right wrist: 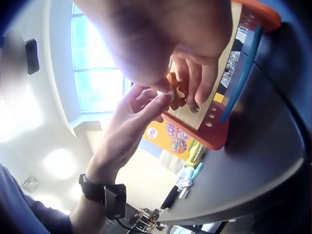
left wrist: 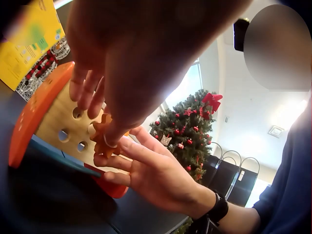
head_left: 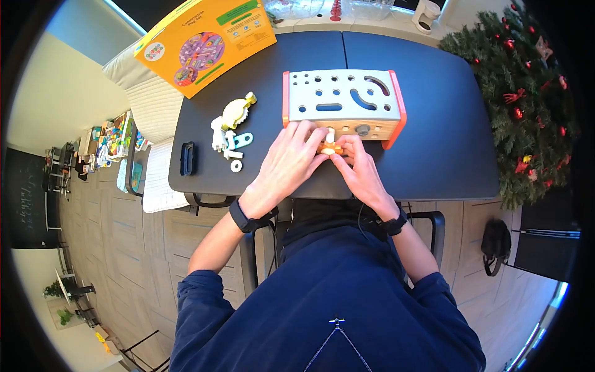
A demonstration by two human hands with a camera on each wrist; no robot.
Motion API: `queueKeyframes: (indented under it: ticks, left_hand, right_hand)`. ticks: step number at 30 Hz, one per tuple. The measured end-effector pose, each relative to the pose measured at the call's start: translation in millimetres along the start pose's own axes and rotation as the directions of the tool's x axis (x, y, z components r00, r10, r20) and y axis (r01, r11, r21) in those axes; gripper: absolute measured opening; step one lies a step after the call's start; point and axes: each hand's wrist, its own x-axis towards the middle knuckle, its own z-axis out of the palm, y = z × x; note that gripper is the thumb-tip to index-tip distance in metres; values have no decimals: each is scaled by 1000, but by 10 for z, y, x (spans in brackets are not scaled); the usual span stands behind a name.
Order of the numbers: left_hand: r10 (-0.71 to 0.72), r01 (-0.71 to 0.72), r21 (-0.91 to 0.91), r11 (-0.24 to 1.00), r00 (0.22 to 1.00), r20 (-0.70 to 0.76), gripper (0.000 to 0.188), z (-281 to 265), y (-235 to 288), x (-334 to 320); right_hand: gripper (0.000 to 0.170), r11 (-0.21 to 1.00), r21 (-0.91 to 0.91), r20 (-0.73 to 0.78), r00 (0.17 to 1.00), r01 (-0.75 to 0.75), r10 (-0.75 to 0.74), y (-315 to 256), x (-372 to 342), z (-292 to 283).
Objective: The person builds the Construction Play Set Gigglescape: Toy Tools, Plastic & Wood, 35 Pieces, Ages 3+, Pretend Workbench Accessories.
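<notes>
An orange toy gear (head_left: 338,149) stands at the wooden front panel of a toy workbench (head_left: 347,111). My left hand (head_left: 286,162) pinches the gear from the left, its other fingers resting along the panel. From the right, my right hand (head_left: 364,181) pinches it too, thumb and fingertips at the teeth. A cream-coloured piece shows at the gear's centre, partly covered by fingertips; a pale peg (head_left: 331,134) is just above it. In the left wrist view the orange gear (left wrist: 102,136) overlaps the panel's round holes. The right wrist view shows the gear (right wrist: 176,90) between both hands' fingers.
A grey knob (head_left: 362,130) sits on the panel, right of the gear. Toy parts lie on the dark table's left side: a yellow piece (head_left: 235,113), a teal strip (head_left: 243,141) and a white ring (head_left: 236,166). A black tray (head_left: 188,159) and an orange box (head_left: 207,46) stand beyond.
</notes>
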Motion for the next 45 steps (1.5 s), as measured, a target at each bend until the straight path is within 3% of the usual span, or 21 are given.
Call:
queueKeyframes:
  ticks: [7, 15, 21, 27, 35, 45]
  left_hand:
    - [72, -70, 77, 995, 997, -23, 67, -103, -56, 131]
    - [97, -97, 77, 992, 995, 1, 82, -67, -155, 285]
    - [101, -103, 58, 993, 994, 43, 84, -54, -266, 404]
    - [108, -113, 40, 993, 989, 104, 77, -73, -375, 487]
    - [102, -102, -12, 995, 993, 51, 60, -1, -420, 468]
    - [54, -54, -9, 999, 998, 40, 57, 64, -431, 448]
  right_hand:
    - [28, 998, 46, 72, 997, -36, 32, -18, 31, -26]
    - [30, 957, 244, 154, 981, -153, 118, 28, 79, -36]
    - [30, 915, 348, 176, 973, -203, 149, 145, 77, -32]
    - [31, 882, 402, 173, 966, -247, 192, 133, 94, -11]
    - [36, 832, 496, 115, 969, -248, 220, 185, 205, 59]
    - [42, 765, 581, 109, 958, -277, 264, 168, 203, 123]
